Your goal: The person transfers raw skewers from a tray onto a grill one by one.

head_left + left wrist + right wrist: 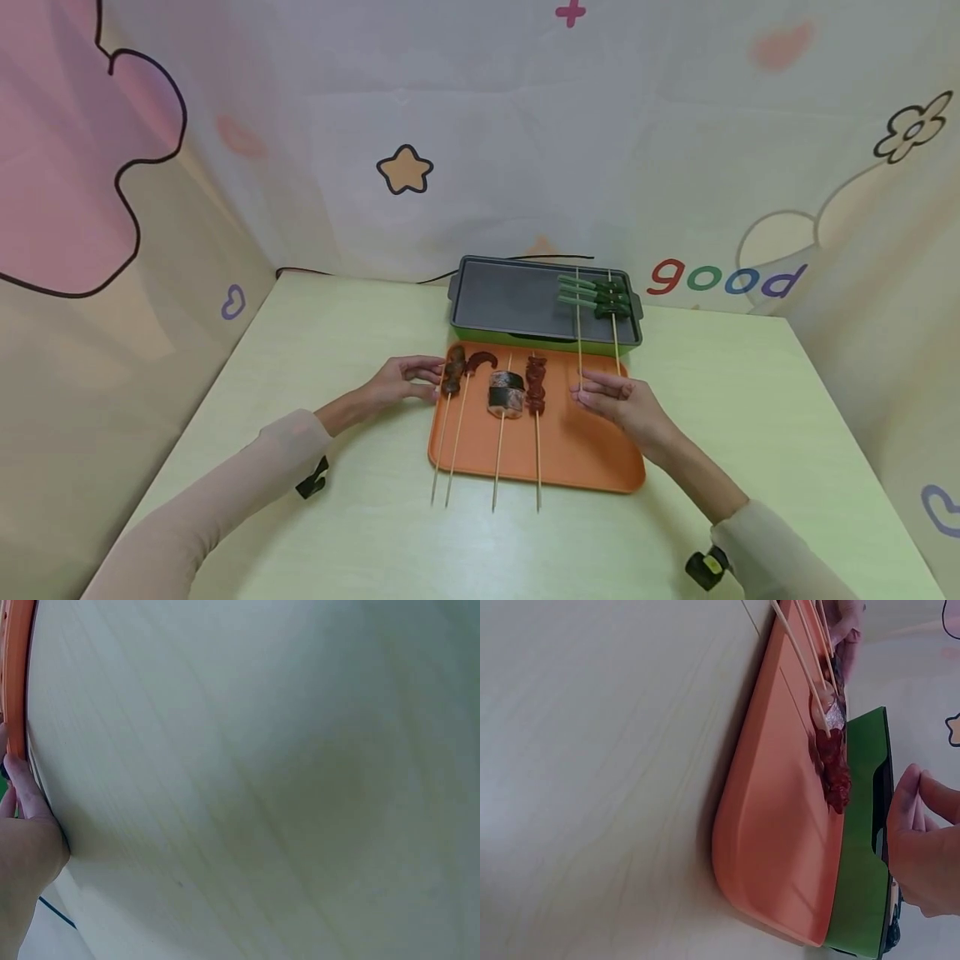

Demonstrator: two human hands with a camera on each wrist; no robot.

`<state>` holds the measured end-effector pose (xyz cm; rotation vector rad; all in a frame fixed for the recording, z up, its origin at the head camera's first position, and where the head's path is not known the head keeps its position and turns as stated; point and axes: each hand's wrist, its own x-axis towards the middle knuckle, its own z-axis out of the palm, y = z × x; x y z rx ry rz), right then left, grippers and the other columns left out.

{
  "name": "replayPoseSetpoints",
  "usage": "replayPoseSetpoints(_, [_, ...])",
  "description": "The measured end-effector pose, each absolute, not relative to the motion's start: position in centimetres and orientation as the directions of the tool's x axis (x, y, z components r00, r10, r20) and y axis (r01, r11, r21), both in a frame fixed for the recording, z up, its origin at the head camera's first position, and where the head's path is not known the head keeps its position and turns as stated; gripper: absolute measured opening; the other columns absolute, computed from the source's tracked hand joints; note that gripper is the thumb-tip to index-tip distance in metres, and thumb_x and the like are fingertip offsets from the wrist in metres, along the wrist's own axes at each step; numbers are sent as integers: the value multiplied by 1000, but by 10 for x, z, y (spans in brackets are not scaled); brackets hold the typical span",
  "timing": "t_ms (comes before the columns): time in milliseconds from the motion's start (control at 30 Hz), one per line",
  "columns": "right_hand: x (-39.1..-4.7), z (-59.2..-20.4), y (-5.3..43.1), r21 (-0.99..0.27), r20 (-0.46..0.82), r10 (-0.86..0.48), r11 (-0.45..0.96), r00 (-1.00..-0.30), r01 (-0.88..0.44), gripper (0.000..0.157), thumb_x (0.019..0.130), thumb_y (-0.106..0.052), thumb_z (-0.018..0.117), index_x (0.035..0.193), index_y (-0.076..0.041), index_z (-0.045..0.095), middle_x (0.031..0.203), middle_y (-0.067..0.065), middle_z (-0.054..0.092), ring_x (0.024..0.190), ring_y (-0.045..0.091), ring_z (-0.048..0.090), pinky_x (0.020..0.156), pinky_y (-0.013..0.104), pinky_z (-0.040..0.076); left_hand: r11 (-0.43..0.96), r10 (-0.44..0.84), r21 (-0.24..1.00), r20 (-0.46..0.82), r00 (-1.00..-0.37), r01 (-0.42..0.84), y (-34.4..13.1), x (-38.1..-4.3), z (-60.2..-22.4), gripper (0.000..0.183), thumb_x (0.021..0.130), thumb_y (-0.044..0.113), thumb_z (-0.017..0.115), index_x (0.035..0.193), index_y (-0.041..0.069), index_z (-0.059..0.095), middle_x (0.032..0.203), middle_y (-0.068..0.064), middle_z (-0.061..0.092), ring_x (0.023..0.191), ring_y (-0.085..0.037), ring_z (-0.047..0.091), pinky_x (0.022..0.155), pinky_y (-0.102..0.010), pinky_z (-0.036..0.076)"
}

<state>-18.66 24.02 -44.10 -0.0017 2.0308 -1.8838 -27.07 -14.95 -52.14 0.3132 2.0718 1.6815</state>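
Note:
My right hand pinches the lower stick of a green vegetable skewer, whose top lies over the grey pan. Another green vegetable skewer rests on the pan's right side. At the left rim of the orange tray, my left hand has its fingers and thumb spread apart, beside a brown skewer. In the left wrist view the thumb lies against the tray's edge. The tray also bears a curled dark-red skewer, a black-banded skewer and a red meat skewer.
The pan sits on a green base directly behind the tray. Stick ends stretch past the tray's front edge over the pale table. A printed cloth hangs behind and at both sides; a black cord runs along the table's back.

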Motion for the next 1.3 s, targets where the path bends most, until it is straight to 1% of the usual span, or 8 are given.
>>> replayPoseSetpoints(133, [-194,-444,238,-961,-276,-240,99,-931,259,60,102,-4,60,154,9,35,124,7,74,106,6,73,103,34,52,229,448,968,-198,-872,-102,-150,-270,-519,63,87,1,78,145,-1,54,135,-21,64,110,-11,66,93,-17,52])
replayPoseSetpoints(233, [-197,-446,236,-962,-273,-235,78,-933,262,59,102,-3,60,154,9,35,123,7,75,105,6,73,102,33,53,229,452,969,-194,-870,-97,-150,-269,-518,62,87,2,77,145,-1,54,135,-22,64,111,-13,65,92,-17,52])
replayPoseSetpoints(467, [-197,-448,231,-961,-277,-180,35,-944,275,55,102,-2,58,152,11,38,116,0,77,102,5,74,101,30,54,216,461,972,-186,-868,-93,-150,-268,-518,62,87,2,77,145,-1,54,132,-21,65,110,-12,65,90,-16,53])
replayPoseSetpoints(667, [-200,-449,228,-961,-277,-146,23,-950,277,54,102,-1,58,152,10,39,118,2,76,104,5,74,105,34,51,213,462,973,-178,-869,-86,-150,-269,-518,62,88,0,76,145,-2,53,133,-22,64,109,-10,64,89,-16,54])
replayPoseSetpoints(933, [-200,-448,227,-955,-282,-139,-54,-949,292,55,103,0,56,152,12,36,105,-7,76,100,4,74,102,29,53,217,457,972,-181,-871,-88,-149,-269,-519,62,87,1,77,145,-2,54,132,-21,64,109,-11,64,90,-16,53])
replayPoseSetpoints(1067, [-197,-448,229,-955,-290,-143,-24,-946,296,57,103,-6,58,153,9,36,110,-5,77,103,5,74,102,30,53,217,455,972,-182,-871,-90,-149,-269,-519,62,87,1,77,145,-2,54,133,-21,64,109,-11,65,90,-16,53])
replayPoseSetpoints(1200, [-190,-448,233,-952,-306,-158,51,-939,302,58,104,-14,60,153,7,39,124,4,74,108,8,73,105,33,50,207,458,974,-181,-870,-93,-149,-268,-519,62,88,1,77,145,-2,54,133,-22,64,109,-11,65,89,-16,54])
replayPoseSetpoints(1300, [-181,-448,237,-947,-320,-178,82,-930,310,58,104,-16,60,153,6,39,131,10,71,111,9,73,106,35,50,202,457,975,-178,-871,-93,-150,-268,-519,62,88,0,77,145,-3,54,134,-23,63,108,-10,64,89,-16,54])
